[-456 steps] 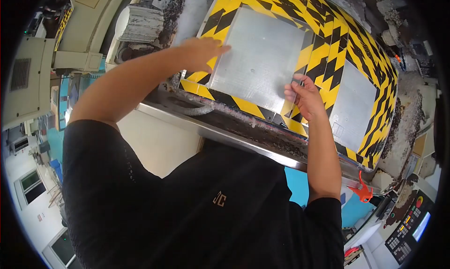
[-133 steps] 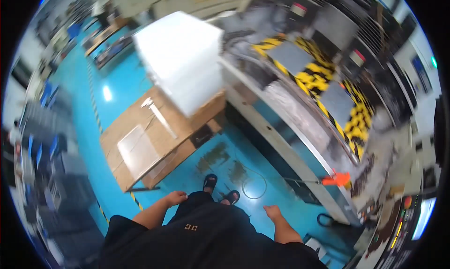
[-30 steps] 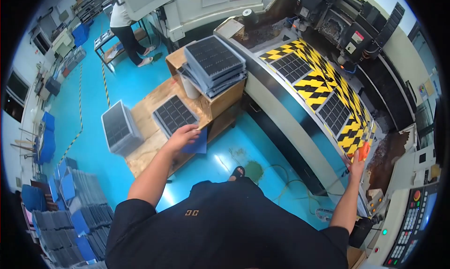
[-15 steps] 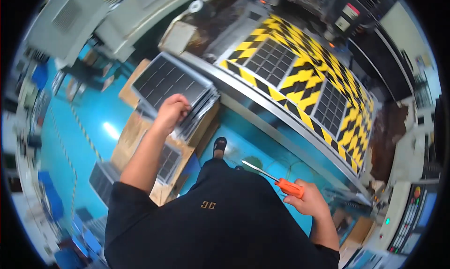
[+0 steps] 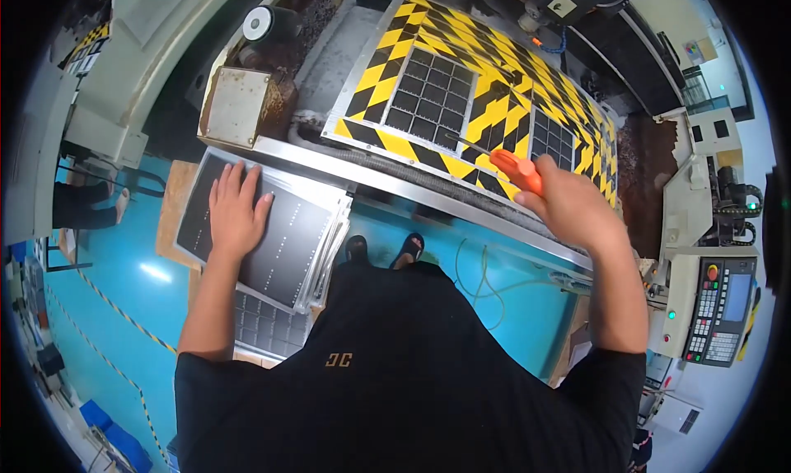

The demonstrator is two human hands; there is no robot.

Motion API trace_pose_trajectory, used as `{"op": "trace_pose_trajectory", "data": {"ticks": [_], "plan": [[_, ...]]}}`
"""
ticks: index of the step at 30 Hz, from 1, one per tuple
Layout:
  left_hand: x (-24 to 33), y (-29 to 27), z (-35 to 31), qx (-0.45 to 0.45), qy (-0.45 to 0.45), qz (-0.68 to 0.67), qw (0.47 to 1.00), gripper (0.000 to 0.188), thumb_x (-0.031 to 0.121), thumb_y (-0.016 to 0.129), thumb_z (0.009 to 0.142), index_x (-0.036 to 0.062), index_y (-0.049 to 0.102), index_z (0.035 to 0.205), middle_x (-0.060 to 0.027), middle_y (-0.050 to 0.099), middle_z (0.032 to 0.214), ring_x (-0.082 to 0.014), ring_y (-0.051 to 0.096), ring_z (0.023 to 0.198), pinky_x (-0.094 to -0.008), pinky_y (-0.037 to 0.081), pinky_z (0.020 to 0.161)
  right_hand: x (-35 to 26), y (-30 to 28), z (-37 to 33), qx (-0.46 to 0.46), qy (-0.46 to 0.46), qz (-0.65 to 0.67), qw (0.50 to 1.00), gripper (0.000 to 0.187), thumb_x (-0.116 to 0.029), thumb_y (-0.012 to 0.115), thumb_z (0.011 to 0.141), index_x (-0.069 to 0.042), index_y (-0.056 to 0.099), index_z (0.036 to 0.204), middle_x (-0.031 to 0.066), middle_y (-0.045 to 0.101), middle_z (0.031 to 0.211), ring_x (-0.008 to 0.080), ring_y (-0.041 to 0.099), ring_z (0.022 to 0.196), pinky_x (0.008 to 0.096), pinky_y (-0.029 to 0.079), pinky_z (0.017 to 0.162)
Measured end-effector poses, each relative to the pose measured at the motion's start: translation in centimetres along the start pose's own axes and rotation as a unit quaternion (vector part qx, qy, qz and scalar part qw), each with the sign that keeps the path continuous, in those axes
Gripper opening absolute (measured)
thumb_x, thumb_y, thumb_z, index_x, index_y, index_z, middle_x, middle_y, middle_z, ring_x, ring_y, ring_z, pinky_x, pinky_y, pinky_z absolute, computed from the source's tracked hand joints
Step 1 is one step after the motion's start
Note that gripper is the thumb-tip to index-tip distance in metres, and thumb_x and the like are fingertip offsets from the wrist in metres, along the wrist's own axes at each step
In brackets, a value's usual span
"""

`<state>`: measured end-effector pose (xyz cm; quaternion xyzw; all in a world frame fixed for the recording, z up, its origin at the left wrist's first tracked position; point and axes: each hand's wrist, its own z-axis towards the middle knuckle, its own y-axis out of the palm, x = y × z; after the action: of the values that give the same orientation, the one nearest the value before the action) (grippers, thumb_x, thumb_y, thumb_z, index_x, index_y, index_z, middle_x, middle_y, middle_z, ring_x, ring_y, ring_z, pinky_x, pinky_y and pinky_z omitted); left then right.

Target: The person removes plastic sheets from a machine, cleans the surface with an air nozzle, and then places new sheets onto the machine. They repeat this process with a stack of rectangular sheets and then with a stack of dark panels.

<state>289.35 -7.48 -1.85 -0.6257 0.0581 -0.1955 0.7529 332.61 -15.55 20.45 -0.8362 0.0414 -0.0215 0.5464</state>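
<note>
A screwdriver (image 5: 512, 167) was held tight in the right hand (image 5: 570, 209). The left hand (image 5: 236, 209) lay flat, fingers spread, on stacked dark plates (image 5: 280, 234). The stack could be pushed off sideways.

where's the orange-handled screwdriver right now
In the head view the orange-handled screwdriver is in the right hand, right of centre, its tip pointing toward the dark grid plate on the yellow-and-black striped machine bed.
</note>
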Motion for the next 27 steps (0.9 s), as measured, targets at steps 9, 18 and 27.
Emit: {"op": "trace_pose_trajectory", "data": {"ticks": [9,18,27], "plan": [[-0.2,-0.2,0.5,-0.017,-0.014,0.001,1.000,0.053,0.030,0.061,0.088,0.0113,0.049,0.137,-0.0186,0.042,0.144,-0.0385,0.034,0.137,-0.0530,0.024,0.113,7.5,2.2,10.7,-0.102,0.024,-0.055,0.993,0.046,-0.034,0.062,0.090,-0.005,0.052,0.124,0.0228,0.066,0.108,0.0394,0.063,0.103,0.0436,0.049,0.084],[0.2,-0.6,1.9,-0.022,-0.012,-0.002,1.000,0.054,0.030,0.062,0.088,0.0102,0.049,0.136,-0.0194,0.042,0.143,-0.0388,0.034,0.137,-0.0529,0.023,0.113,10.3,16.6,19.7,0.081,-0.107,0.151,0.979,0.045,-0.039,0.056,0.093,0.001,0.058,0.114,0.0269,0.066,0.100,0.0412,0.066,0.094,0.0451,0.051,0.078],[0.2,-0.4,1.0,-0.035,-0.026,0.009,0.999,0.055,0.030,0.060,0.089,0.0101,0.048,0.138,-0.0196,0.041,0.144,-0.0391,0.033,0.137,-0.0537,0.022,0.113,-0.4,14.1,21.0,0.006,0.043,0.139,0.989,0.045,-0.038,0.054,0.093,0.001,0.051,0.116,0.0284,0.065,0.105,0.0440,0.063,0.100,0.0512,0.049,0.087]]}}
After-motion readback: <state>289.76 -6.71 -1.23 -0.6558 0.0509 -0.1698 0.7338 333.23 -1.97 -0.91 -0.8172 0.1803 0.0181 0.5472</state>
